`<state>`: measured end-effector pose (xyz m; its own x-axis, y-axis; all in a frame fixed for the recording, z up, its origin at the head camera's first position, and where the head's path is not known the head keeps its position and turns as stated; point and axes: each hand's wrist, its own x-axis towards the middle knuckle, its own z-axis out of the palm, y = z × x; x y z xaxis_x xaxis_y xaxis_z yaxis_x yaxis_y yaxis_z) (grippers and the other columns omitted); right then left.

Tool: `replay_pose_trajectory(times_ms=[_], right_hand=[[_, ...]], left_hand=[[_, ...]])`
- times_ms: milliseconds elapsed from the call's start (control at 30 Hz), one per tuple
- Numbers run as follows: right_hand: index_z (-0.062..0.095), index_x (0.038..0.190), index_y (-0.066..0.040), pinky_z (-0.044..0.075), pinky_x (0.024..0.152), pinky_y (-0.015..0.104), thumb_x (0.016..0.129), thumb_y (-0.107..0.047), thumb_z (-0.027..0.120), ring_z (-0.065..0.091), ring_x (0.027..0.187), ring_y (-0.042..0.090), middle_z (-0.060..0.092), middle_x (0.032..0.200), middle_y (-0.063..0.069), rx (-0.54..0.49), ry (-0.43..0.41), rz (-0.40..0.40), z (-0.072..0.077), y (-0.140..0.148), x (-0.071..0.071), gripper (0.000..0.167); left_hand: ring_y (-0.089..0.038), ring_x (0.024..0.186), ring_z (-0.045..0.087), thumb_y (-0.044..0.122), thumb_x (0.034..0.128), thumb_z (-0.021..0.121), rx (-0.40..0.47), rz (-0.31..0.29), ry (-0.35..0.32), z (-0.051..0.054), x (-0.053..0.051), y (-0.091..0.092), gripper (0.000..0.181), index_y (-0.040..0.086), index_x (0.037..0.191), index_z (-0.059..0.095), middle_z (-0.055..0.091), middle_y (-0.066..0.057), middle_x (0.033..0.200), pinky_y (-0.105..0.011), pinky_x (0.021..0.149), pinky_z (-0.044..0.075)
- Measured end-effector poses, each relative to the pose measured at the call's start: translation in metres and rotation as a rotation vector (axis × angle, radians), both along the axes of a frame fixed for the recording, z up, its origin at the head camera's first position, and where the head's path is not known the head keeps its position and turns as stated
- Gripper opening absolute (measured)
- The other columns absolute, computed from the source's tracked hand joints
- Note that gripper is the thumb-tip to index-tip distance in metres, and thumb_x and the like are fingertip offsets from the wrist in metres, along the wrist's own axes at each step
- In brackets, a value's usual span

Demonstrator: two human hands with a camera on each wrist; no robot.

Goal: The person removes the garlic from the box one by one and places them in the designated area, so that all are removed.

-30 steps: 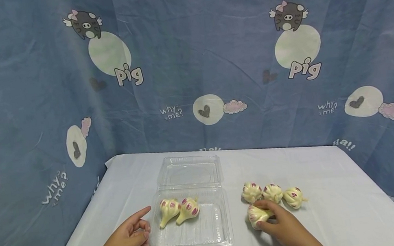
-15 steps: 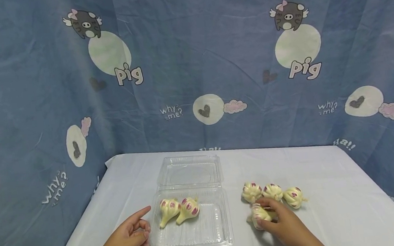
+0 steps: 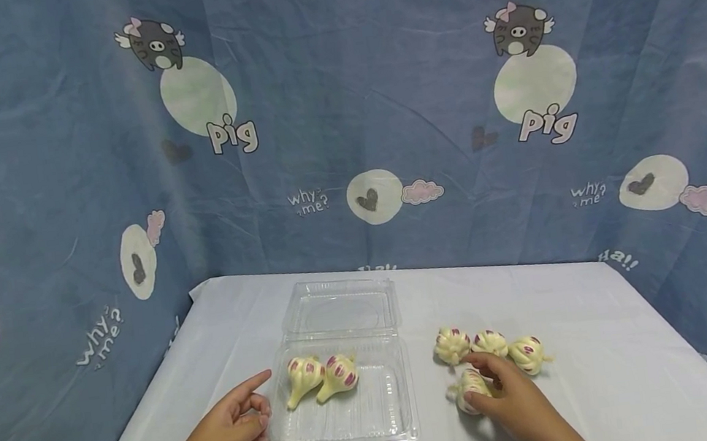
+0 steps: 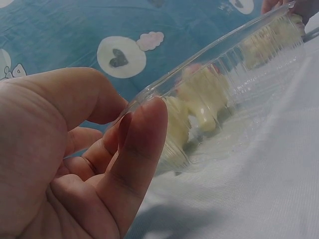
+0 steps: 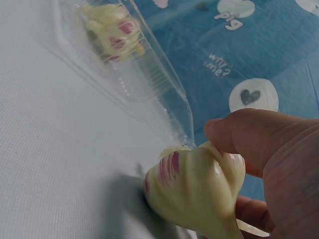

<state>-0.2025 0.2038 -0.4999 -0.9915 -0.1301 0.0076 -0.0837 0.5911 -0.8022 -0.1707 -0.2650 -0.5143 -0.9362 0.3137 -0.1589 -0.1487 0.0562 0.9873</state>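
Thumb and fingers of my right hand [image 3: 510,396] pinch a cream garlic bulb [image 3: 471,388] with purple streaks, low over the table. The right wrist view shows the bulb [image 5: 194,186] large, its lower end partly hidden by the hand. My left hand [image 3: 229,423] is beside the left wall of a clear plastic clamshell box [image 3: 378,423], index finger stretched toward its rim, other fingers loosely bent. Whether it touches the wall, I cannot tell. Inside the box, two garlic bulbs lie side by side, a left one [image 3: 305,375] and a right one [image 3: 338,375].
Behind the box's base its lid [image 3: 341,310] lies folded back. Three more garlic bulbs [image 3: 489,345] sit in a row just beyond the right hand. A white cloth [image 3: 568,297] covers the table, and a blue printed curtain [image 3: 339,104] hangs around it.
The garlic bulb in my right hand has turned and shifted slightly right and nearer, its stem end now pointing left. The left hand and the box have stayed in place.
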Motion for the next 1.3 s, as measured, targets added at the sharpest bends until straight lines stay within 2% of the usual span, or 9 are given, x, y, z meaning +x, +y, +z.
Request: replay_pose_trajectory(times_ms=[100,400,567,700,800,900,967,1133,1300], right_hand=[[0.064,0.14,-0.015,0.047,0.113,0.053,0.087,-0.026,0.086,0.057,0.135,0.032,0.061,0.144,0.007,-0.006,-0.006,0.005,-0.0002,0.0007,-0.0001,0.058],[0.066,0.137,-0.017,0.041,0.115,0.059,0.083,-0.024,0.089,0.058,0.131,0.029,0.067,0.132,0.007,0.075,0.007,-0.012,-0.001,-0.0003,-0.0029,0.06],[0.066,0.136,-0.018,0.043,0.112,0.058,0.081,-0.025,0.09,0.059,0.128,0.027,0.067,0.129,0.007,0.099,0.016,0.002,-0.0021,0.0001,-0.0035,0.06],[0.065,0.139,-0.019,0.048,0.105,0.055,0.077,-0.026,0.093,0.059,0.121,0.025,0.066,0.128,0.007,0.158,0.013,0.042,-0.0023,0.0029,-0.0011,0.068],[0.063,0.14,-0.018,0.048,0.105,0.056,0.076,-0.023,0.093,0.059,0.122,0.028,0.066,0.129,0.008,0.173,0.009,0.088,-0.0014,0.004,0.0017,0.071],[0.065,0.137,-0.017,0.045,0.109,0.059,0.077,-0.022,0.093,0.058,0.13,0.032,0.065,0.133,0.008,0.169,0.022,0.112,-0.0012,0.0028,0.0035,0.067],[0.066,0.135,-0.019,0.044,0.111,0.058,0.078,-0.024,0.092,0.057,0.132,0.029,0.065,0.136,0.006,0.174,0.029,0.108,-0.0018,0.0008,0.004,0.063],[0.069,0.132,-0.021,0.048,0.107,0.052,0.078,-0.027,0.092,0.057,0.124,0.02,0.064,0.137,0.002,0.2,0.048,0.087,-0.0041,-0.0025,0.0038,0.058],[0.068,0.133,-0.02,0.044,0.112,0.057,0.079,-0.029,0.091,0.056,0.133,0.028,0.063,0.14,0.006,0.187,0.05,0.086,-0.0074,-0.0022,0.0036,0.06]], left_hand=[[-0.011,0.081,0.059,-0.003,0.0966,0.056,-0.007,0.005,0.0,-0.0008,-0.0002,0.0001,0.082,-0.001,0.165,0.012,0.052,-0.006,0.109,-0.029,0.075,0.06],[-0.011,0.082,0.059,-0.001,0.0968,0.057,-0.019,0.024,-0.003,-0.0017,-0.0016,-0.0003,0.08,-0.001,0.165,0.015,0.052,-0.01,0.11,-0.031,0.075,0.061],[-0.011,0.082,0.059,-0.001,0.0972,0.057,-0.017,0.015,-0.001,-0.0015,-0.0016,-0.0007,0.08,-0.002,0.165,0.014,0.052,-0.009,0.11,-0.03,0.075,0.061],[-0.011,0.081,0.059,-0.001,0.0971,0.057,-0.019,0.015,-0.004,-0.0013,-0.0013,-0.0001,0.08,-0.002,0.165,0.014,0.053,-0.008,0.109,-0.029,0.075,0.06],[-0.011,0.081,0.058,-0.001,0.0969,0.057,-0.019,0.02,-0.009,-0.0011,-0.0011,0.0005,0.08,-0.002,0.165,0.014,0.053,-0.007,0.108,-0.029,0.074,0.06],[-0.011,0.08,0.058,-0.001,0.0968,0.057,-0.017,0.021,-0.011,-0.0009,-0.0012,0.0008,0.08,-0.002,0.165,0.014,0.052,-0.008,0.108,-0.029,0.074,0.06],[-0.011,0.08,0.059,-0.001,0.0967,0.057,-0.013,0.022,-0.011,-0.001,-0.0013,0.0007,0.081,-0.002,0.165,0.014,0.052,-0.008,0.108,-0.029,0.074,0.06],[-0.011,0.08,0.058,-0.002,0.0966,0.056,-0.005,0.018,-0.01,-0.0019,-0.0016,0.0002,0.081,-0.002,0.165,0.013,0.052,-0.006,0.108,-0.029,0.074,0.06],[-0.011,0.081,0.058,-0.001,0.0972,0.056,-0.003,0.017,-0.012,-0.0025,-0.0015,0.0006,0.08,-0.001,0.165,0.013,0.052,-0.006,0.108,-0.029,0.074,0.06]])
